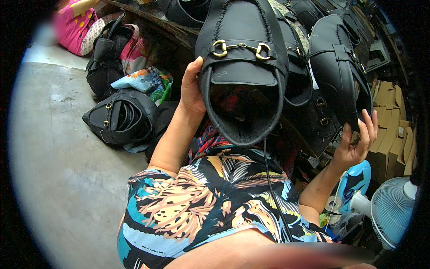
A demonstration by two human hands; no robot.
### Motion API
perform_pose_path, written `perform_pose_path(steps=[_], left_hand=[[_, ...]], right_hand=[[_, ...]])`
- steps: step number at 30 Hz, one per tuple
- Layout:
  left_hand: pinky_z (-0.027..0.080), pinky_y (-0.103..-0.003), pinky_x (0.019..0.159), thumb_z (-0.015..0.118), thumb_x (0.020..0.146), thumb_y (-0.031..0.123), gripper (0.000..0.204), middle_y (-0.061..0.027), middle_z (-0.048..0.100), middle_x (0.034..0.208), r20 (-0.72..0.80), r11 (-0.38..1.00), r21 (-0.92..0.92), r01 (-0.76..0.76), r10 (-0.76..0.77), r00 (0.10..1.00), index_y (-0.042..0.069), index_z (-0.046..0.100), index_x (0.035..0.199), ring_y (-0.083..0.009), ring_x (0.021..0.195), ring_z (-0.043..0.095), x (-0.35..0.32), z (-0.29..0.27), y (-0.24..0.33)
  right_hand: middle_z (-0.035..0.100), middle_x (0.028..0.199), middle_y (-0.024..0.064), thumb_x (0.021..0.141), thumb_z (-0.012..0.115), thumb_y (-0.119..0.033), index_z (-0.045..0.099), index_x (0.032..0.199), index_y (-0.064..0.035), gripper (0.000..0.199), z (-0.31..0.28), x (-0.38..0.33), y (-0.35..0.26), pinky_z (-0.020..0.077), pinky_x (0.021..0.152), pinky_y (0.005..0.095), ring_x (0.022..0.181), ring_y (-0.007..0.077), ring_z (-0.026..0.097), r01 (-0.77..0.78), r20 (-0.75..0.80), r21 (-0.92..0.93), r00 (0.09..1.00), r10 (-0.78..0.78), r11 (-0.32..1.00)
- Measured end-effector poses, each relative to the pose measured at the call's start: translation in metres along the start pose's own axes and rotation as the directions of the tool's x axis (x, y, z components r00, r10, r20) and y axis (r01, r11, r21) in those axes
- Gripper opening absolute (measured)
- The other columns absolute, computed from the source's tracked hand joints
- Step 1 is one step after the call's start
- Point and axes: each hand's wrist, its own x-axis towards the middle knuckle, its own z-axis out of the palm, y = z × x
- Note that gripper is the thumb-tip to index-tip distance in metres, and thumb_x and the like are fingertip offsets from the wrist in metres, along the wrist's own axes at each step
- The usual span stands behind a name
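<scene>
- Grey floor (58, 148) fills the left of the workspace, meeting at the top a pink cloth with yellow spots (74, 33).
- Next rightward, low down: a black bundle (96, 123) of nested shoe pieces with gold-toned fittings, multicoloured cloth (143, 83) just above it.
- Left hand (192, 92) of the worker: thumb up along the left edge of a large upper (242, 76), palm beside it. Fingers hidden behind the black material; cannot tell how firmly they press.
- Large upper sits in front of the worker's patterned shirt (210, 193), just right of the left hand. Long axis runs away from the body, rounded open heel end nearest the shirt, gold-toned bit across the front. Left hand clearly the nearer; right hand well apart from it.
- Between the hands, partly covered: another black upper (298, 87), opening toward the worker.
- Further right, outer upper (331, 56), tilted, buckle strap to its right side. It lies up and left of the right hand (356, 145), long axis leading away from it; heel end pinched between thumb and spread fingers.
- Far right: stacked brown cardboard (387, 121); below, a white-and-blue fan (394, 213), near the right forearm.
</scene>
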Motion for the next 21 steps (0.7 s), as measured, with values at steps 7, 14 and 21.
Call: perform_pose_path(steps=[7,14,21], left_hand=[[0.052,-0.048,0.097,0.058,0.090,0.039,0.057,-0.0235,0.062,0.122,0.005,1.000,0.000,0.007,-0.007,1.000,-0.003,0.054,0.129,-0.0334,0.109,0.065,-0.0004,0.0010,-0.0006],[0.053,-0.046,0.096,0.059,0.090,0.039,0.058,-0.0227,0.062,0.123,-0.021,1.000,0.029,-0.011,0.012,1.000,-0.003,0.053,0.130,-0.0328,0.108,0.065,-0.0011,0.0007,-0.0015],[0.050,-0.048,0.099,0.047,0.093,0.049,0.059,-0.0174,0.060,0.128,0.004,0.996,-0.079,0.030,-0.030,1.000,0.006,0.054,0.133,-0.0323,0.112,0.062,-0.0028,-0.0020,0.0018]], right_hand=[[0.064,0.121,0.0134,0.086,0.072,-0.014,0.061,0.110,-0.0084,0.027,-0.0002,-0.0041,0.0039,0.0381,0.106,0.0482,0.125,0.0388,0.051,0.003,-0.002,0.015,1.000,-0.003,1.000],[0.064,0.121,0.0135,0.085,0.072,-0.014,0.061,0.110,-0.0081,0.027,0.0001,-0.0044,0.0036,0.0389,0.105,0.0481,0.125,0.0392,0.052,0.001,-0.006,0.020,1.000,-0.001,1.000],[0.064,0.120,0.0137,0.084,0.072,-0.013,0.062,0.108,-0.0066,0.027,-0.0011,-0.0031,-0.0004,0.0388,0.105,0.0483,0.124,0.0396,0.052,-0.034,-0.010,0.019,0.999,0.035,0.999]])
